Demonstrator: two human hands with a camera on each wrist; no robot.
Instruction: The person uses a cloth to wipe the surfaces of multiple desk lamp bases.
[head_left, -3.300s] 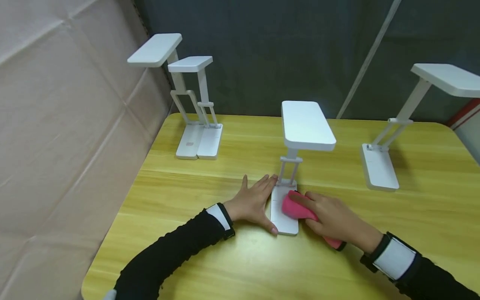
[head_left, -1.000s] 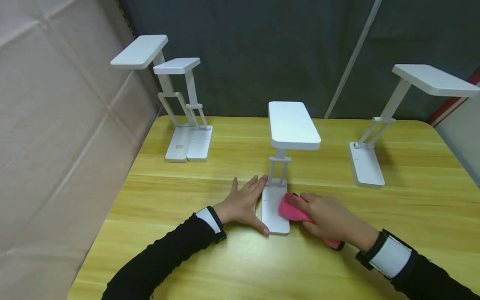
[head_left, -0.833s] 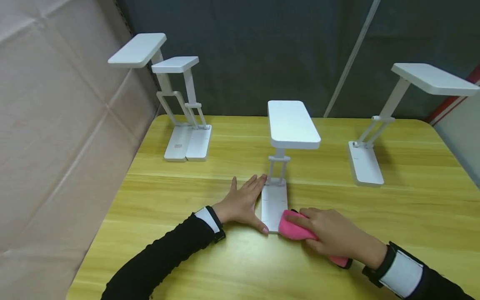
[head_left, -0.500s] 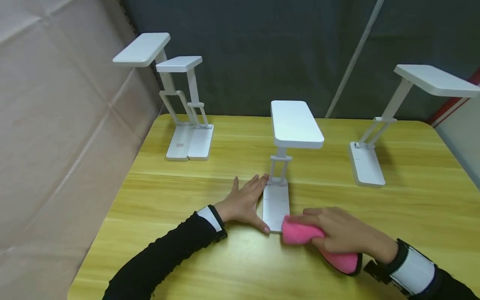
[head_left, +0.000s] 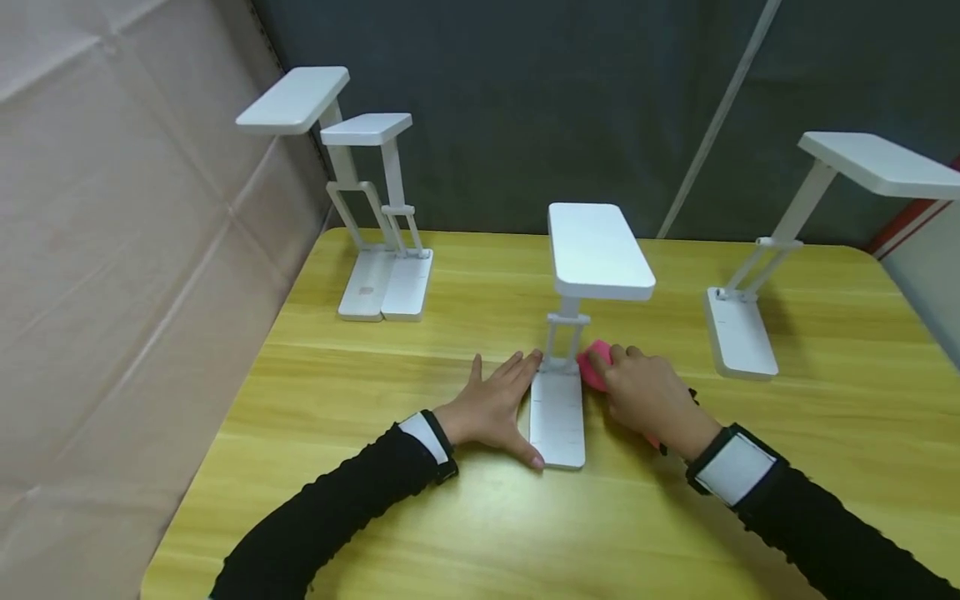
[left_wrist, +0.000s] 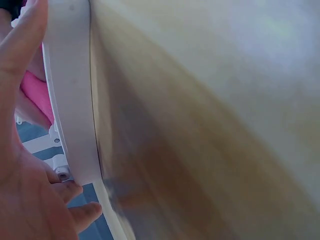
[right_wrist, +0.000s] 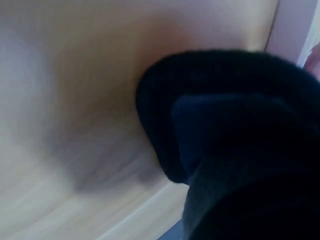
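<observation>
A white folding desk lamp (head_left: 600,250) stands on the table, its flat head over the hinged arm. My left hand (head_left: 492,408) lies spread along the left side of its base (head_left: 557,421), fingertips by the hinge and thumb at the front corner. My right hand (head_left: 647,396) grips a pink cloth (head_left: 594,365) with dark trim, held against the base's right side near the hinge. Part of that cloth (left_wrist: 37,95) shows past the base's edge in the left wrist view. In the right wrist view a dark, round-edged shape (right_wrist: 165,75) blocks much of the work.
Two more white lamps (head_left: 292,100) (head_left: 367,129) stand side by side at the back left of the wooden table (head_left: 450,542). Another white lamp (head_left: 742,333) is at the right. A dark curtain (head_left: 480,108) hangs behind, and a pale sheet (head_left: 135,292) borders the left.
My right hand has moved the pink cloth from the base's front right corner back along its right side toward the hinge. The left hand keeps its place; the head view has shifted slightly.
</observation>
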